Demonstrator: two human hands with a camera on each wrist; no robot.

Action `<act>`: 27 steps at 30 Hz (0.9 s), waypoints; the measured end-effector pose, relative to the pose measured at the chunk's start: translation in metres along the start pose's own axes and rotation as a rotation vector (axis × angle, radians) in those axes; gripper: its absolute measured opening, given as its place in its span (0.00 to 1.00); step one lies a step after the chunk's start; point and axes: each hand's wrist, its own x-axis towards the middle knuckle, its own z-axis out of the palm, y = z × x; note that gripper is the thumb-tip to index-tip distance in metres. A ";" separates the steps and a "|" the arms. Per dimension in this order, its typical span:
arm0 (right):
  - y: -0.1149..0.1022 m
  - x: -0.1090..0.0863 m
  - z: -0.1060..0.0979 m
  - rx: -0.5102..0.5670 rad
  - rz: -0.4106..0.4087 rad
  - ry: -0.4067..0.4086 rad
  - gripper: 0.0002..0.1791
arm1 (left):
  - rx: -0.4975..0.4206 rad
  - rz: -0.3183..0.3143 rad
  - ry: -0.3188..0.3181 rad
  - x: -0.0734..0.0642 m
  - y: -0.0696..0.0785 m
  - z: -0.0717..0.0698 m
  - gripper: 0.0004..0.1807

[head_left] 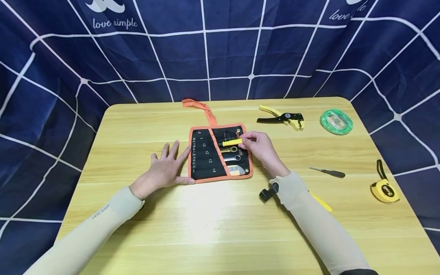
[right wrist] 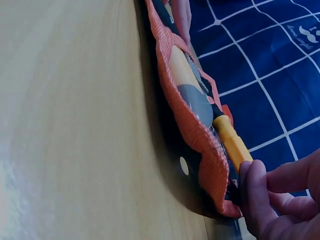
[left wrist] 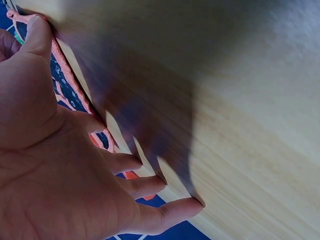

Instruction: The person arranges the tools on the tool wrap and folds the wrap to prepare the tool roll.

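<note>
A black tool pouch with orange edging lies spread on the table, numbers printed on its left half. My left hand rests with fingers spread at the pouch's left side, the thumb on its lower left corner. With thumb and fingers, my right hand pinches the end of a yellow-handled tool; its dark front part reaches the slanted pocket edge, and its tip is hidden. Below it, two wrenches and a tool with a grey rounded end stick out of the pockets.
Yellow-and-black wire strippers and a green wire coil lie at the back right. A dark-handled screwdriver and a yellow tape measure are farther right. Another yellow item is partly under the right forearm. Orange ties trail behind the pouch.
</note>
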 end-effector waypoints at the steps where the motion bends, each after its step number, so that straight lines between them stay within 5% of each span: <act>1: 0.000 0.000 0.000 -0.002 0.000 0.002 0.14 | 0.002 0.000 0.001 0.000 0.000 0.000 0.66; 27: -0.003 0.012 0.012 -0.225 -0.094 -0.027 0.12 | 0.024 0.010 0.005 -0.002 0.003 -0.003 0.65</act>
